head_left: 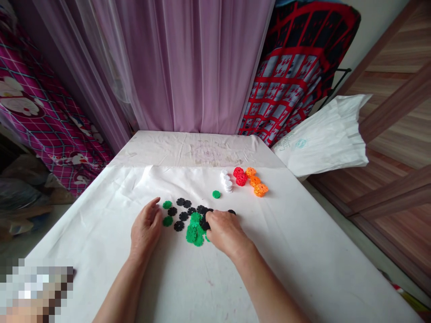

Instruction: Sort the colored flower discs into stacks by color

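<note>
Several notched black discs (183, 216) lie loose in the middle of the white table, mixed with green ones. A heap of green discs (195, 233) sits beside my right hand (226, 231), whose fingers are bent down over black discs at the heap's right side; its fingertips are partly hidden. My left hand (146, 226) rests on its side left of the discs, fingers apart, holding nothing. Farther back are a single green disc (216, 194), a white stack (227, 181), a red group (240, 176) and an orange group (257, 183).
The table (303, 251) has a wrinkled white cover. A white bag (330, 137) stands off its right edge. Purple curtains (202, 67) hang behind, with a red patterned cloth (286, 80) beside them. A blurred-out patch fills the lower left corner.
</note>
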{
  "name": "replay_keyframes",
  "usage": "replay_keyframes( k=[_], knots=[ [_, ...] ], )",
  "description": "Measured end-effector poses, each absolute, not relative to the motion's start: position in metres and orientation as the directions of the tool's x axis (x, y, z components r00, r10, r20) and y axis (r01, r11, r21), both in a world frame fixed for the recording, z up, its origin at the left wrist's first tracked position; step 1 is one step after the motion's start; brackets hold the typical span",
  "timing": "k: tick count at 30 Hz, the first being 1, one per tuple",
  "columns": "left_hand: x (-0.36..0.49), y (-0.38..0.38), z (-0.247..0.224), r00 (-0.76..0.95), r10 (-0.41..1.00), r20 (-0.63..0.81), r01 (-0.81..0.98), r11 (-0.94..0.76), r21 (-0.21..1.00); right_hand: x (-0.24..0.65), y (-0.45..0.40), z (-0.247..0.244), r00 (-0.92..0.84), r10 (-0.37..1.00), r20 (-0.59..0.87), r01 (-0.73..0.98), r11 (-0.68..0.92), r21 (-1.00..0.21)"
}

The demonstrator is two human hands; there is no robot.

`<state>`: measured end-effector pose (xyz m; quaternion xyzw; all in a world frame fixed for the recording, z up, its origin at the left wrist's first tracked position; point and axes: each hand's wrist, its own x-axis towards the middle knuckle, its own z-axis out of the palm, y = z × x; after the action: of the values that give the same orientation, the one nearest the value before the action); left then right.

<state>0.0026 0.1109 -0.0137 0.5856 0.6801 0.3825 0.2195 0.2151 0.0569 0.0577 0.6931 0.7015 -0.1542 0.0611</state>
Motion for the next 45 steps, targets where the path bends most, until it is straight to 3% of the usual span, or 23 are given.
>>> replay_keyframes(
  k=[3,7,13,20,26,35,37,42,45],
  knots=[
    [0.004,0.111,-0.013,-0.223,0.964,0.143,0.622,0.028,0.783,0.217,0.059,0.054,-0.032,0.953,-0.3,0.992,-0.007,-0.127],
    [0.004,0.111,-0.015,-0.203,0.967,0.153,0.631,0.01,0.775,0.234,0.059,0.053,-0.083,0.956,-0.28,0.978,0.024,-0.208],
    [0.002,0.112,-0.015,-0.14,0.97,0.2,0.673,-0.055,0.737,0.267,0.079,0.062,0.001,0.993,-0.114,0.949,-0.037,-0.312],
    [0.001,0.113,-0.017,-0.158,0.965,0.208,0.673,-0.049,0.738,0.296,0.112,0.043,0.036,0.967,-0.251,0.911,-0.135,-0.39],
    [0.0,0.113,-0.017,-0.132,0.972,0.192,0.685,-0.051,0.727,0.3,0.109,0.042,0.1,0.978,-0.185,0.941,-0.153,-0.302],
    [0.0,0.114,-0.019,-0.119,0.97,0.214,0.683,-0.077,0.726,0.265,0.113,0.053,0.07,0.964,-0.255,0.994,-0.09,-0.068],
    [0.0,0.114,-0.019,-0.114,0.969,0.219,0.684,-0.084,0.725,0.272,0.112,0.051,0.061,0.973,-0.222,0.988,-0.091,-0.125],
    [0.0,0.115,-0.019,-0.109,0.967,0.229,0.693,-0.091,0.715,0.31,0.09,0.046,0.143,0.979,-0.144,0.861,-0.194,-0.47],
    [0.001,0.114,-0.018,-0.098,0.968,0.229,0.7,-0.096,0.708,0.317,0.074,0.047,0.158,0.975,-0.16,0.847,-0.216,-0.485]
  ],
)
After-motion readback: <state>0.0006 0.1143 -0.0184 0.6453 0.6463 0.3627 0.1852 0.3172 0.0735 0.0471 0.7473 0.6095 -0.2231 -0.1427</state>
